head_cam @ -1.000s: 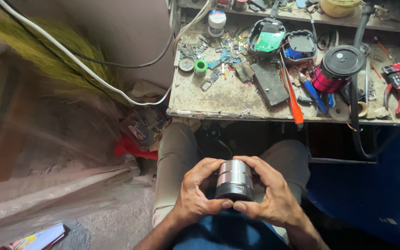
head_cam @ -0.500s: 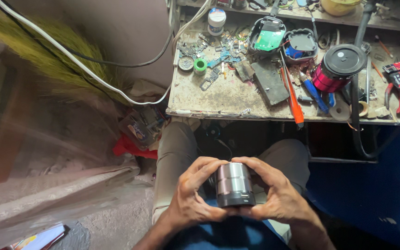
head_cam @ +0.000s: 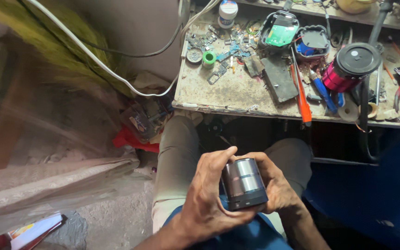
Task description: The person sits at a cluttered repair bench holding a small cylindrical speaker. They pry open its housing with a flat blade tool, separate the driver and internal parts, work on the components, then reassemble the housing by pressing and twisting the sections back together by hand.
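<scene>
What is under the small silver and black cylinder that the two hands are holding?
Under the small silver and black cylinder, the left hand and right hand cup it above the lap in blue cloth. Its underside is covered by fingers, so that cannot be seen.

One head-worn view, looking steeply down over your lap, close on your left hand [head_cam: 207, 194] and right hand [head_cam: 274, 185] (low in the frame), the cluttered workbench [head_cam: 218, 90] farther off across the top, no second view to overlap.
</scene>
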`<state>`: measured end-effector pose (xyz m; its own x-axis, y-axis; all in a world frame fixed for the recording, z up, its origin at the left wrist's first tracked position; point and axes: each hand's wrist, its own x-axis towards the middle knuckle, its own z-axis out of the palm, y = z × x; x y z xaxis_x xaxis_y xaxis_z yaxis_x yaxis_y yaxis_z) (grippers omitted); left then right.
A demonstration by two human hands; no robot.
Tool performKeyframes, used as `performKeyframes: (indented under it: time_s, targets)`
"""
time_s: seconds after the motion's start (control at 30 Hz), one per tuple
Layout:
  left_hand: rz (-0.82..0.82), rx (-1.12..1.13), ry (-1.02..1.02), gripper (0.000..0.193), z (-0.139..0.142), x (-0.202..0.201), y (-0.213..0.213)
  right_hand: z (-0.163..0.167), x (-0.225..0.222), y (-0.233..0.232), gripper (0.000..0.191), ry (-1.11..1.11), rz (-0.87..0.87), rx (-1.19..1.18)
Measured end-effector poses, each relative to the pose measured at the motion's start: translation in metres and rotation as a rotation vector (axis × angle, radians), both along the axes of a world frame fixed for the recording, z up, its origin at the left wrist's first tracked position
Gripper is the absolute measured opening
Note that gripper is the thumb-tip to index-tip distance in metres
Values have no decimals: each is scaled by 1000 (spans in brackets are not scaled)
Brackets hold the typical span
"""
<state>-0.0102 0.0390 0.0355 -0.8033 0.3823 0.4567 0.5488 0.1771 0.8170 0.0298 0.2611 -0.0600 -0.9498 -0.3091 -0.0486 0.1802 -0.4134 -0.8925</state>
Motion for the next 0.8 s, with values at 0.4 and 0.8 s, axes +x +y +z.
performKeyframes:
  time_s: [0.4, 0.8]
  targets:
    - [35, 79, -153, 110, -10, 2, -1, -2, 2, -11, 111, -76, -72, 187]
    - [-519, 591, -1243, 98, -9, -56, -26, 83, -22, -40, 93, 528, -185, 557]
